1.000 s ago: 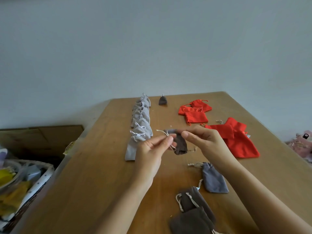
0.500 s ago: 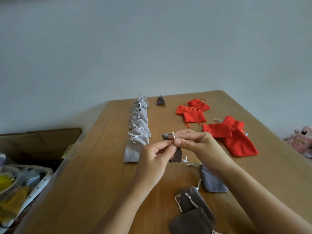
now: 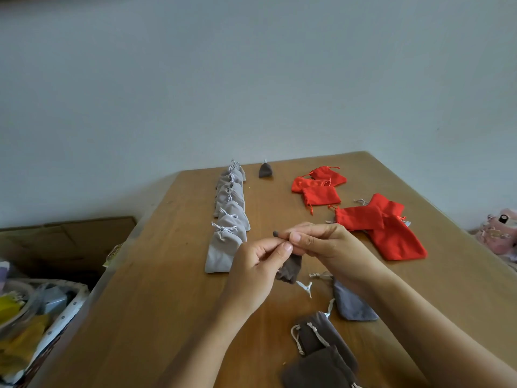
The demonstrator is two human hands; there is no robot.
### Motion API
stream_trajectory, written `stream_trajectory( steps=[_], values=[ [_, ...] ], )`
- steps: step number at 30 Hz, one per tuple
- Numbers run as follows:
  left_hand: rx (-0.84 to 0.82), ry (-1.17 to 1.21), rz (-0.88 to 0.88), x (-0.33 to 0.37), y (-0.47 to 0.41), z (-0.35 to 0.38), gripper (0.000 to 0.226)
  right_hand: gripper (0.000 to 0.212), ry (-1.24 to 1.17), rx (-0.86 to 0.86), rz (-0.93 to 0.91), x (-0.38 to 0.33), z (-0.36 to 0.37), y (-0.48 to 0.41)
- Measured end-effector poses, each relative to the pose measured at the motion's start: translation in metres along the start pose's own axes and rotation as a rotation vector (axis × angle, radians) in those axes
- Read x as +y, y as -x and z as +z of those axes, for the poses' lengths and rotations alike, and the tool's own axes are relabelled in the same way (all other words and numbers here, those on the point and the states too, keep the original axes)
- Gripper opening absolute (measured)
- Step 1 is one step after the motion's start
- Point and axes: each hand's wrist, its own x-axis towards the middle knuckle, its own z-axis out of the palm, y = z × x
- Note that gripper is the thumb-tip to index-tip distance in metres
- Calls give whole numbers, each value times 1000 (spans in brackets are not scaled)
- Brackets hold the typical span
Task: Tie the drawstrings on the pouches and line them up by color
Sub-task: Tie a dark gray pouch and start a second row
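Note:
A small dark brown pouch (image 3: 289,268) hangs above the wooden table (image 3: 167,289) between both hands. My left hand (image 3: 256,273) pinches its top with thumb and forefinger. My right hand (image 3: 324,245) pinches the same top from the right; the drawstrings there are hidden by my fingers. A row of several tied light grey pouches (image 3: 228,219) runs away from me on the left. One tied brown pouch (image 3: 265,170) stands alone at the far edge. Two loose brown pouches (image 3: 321,348) and a blue-grey pouch (image 3: 351,303) lie near me.
Loose red pouches lie in two groups, one at the far right (image 3: 319,186) and one nearer (image 3: 383,228). A basket of mixed items (image 3: 36,317) and a cardboard box (image 3: 67,239) sit left of the table. Pink things (image 3: 500,231) show at the right edge.
Both hands have drawn closer together and lower over the table. The white drawstring loop seen at the pouch's top earlier is now hidden inside my fingertips.

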Motion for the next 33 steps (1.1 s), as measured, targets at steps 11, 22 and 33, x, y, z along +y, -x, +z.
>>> stream_trajectory(
  steps=[11,22,33],
  values=[
    [195,455,-311,6,-7,-9,22,55,227,143,-36,-2,2,0],
    [382,878,-385,9,-14,-19,14,74,365,-45,129,4,7,2],
    [450,959,-387,12,-16,-23,14,29,-10,84,173,-2,14,3]
  ],
)
